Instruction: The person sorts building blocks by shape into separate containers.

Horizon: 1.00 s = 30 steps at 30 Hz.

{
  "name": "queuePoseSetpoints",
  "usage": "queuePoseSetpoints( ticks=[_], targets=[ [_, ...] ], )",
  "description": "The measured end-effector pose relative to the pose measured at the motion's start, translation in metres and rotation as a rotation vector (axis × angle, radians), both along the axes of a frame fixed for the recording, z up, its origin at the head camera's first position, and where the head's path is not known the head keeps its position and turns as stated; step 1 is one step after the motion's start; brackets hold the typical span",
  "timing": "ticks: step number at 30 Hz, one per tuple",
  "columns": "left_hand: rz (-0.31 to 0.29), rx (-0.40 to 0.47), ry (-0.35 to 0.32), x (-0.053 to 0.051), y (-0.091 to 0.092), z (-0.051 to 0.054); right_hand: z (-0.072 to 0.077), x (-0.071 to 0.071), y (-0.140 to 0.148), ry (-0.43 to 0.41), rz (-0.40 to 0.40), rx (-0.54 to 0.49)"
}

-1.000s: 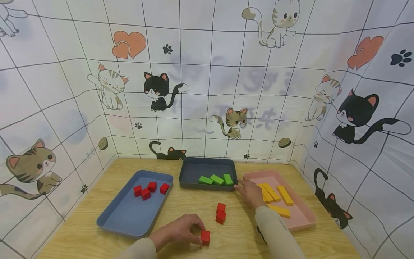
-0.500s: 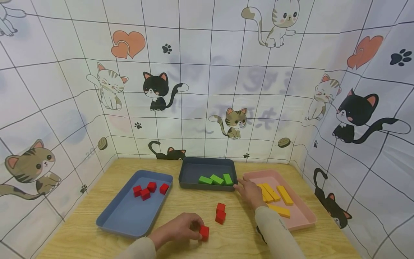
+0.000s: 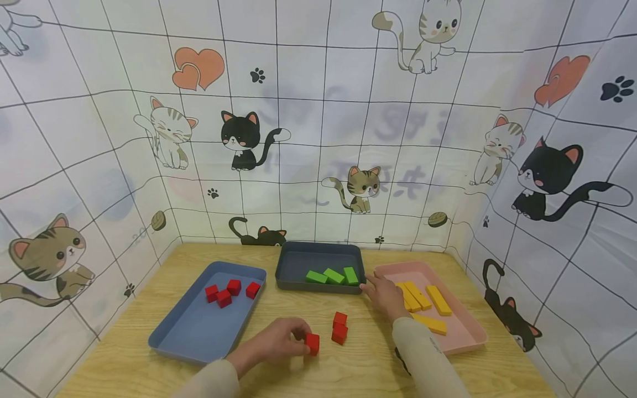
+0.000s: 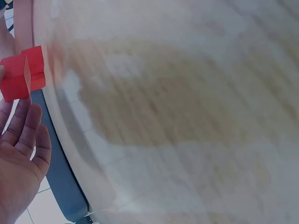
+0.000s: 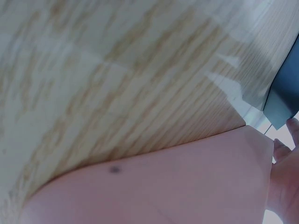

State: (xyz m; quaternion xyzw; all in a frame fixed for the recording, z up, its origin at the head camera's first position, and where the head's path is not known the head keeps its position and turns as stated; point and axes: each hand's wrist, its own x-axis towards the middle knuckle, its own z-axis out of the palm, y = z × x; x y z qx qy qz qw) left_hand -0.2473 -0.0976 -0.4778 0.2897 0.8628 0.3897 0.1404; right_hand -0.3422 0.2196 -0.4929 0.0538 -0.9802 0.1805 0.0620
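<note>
My left hand (image 3: 280, 340) pinches a red cube (image 3: 312, 344) between thumb and fingers, over the front middle of the table. In the left wrist view this red cube (image 4: 15, 78) sits at the fingertips, with other red cubes (image 4: 36, 67) showing behind it. Just right of it in the head view, two red cubes (image 3: 339, 333) stand close together on the wood. My right hand (image 3: 385, 296) rests by the near right corner of the dark tray (image 3: 298, 284), beside the pink tray (image 3: 463, 334). In the right wrist view only some fingers (image 5: 292, 128) show, near the dark tray.
A blue tray (image 3: 194, 331) at left contains several red cubes (image 3: 224, 298). Three green blocks (image 3: 333, 275) lie in the dark tray. Several yellow bars (image 3: 438, 300) lie in the pink tray, partly hidden by the right arm. Cat-print cloth (image 3: 318, 132) encloses the wooden table.
My left hand has carried the red cube away from me and slightly left, closer to the level of the two loose cubes. The right hand has stayed in place.
</note>
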Motion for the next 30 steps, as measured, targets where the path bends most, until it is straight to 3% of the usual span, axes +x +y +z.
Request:
queuePoseSetpoints(
  ticks=[5, 11, 20, 30],
  targets=[
    [0.043, 0.008, 0.066, -0.003, -0.002, 0.006, 0.0, 0.0, 0.0, -0.001, 0.0, -0.001],
    [0.117, 0.013, 0.067, -0.01, -0.005, 0.01, 0.0, 0.0, 0.0, 0.001, 0.005, -0.004],
    [0.228, 0.076, 0.139, -0.017, -0.012, 0.015, 0.0, -0.001, 0.0, -0.005, 0.002, -0.001],
    [0.415, 0.112, 0.144, -0.024, -0.021, 0.018, 0.001, 0.0, 0.0, -0.011, 0.009, -0.002]
  ],
)
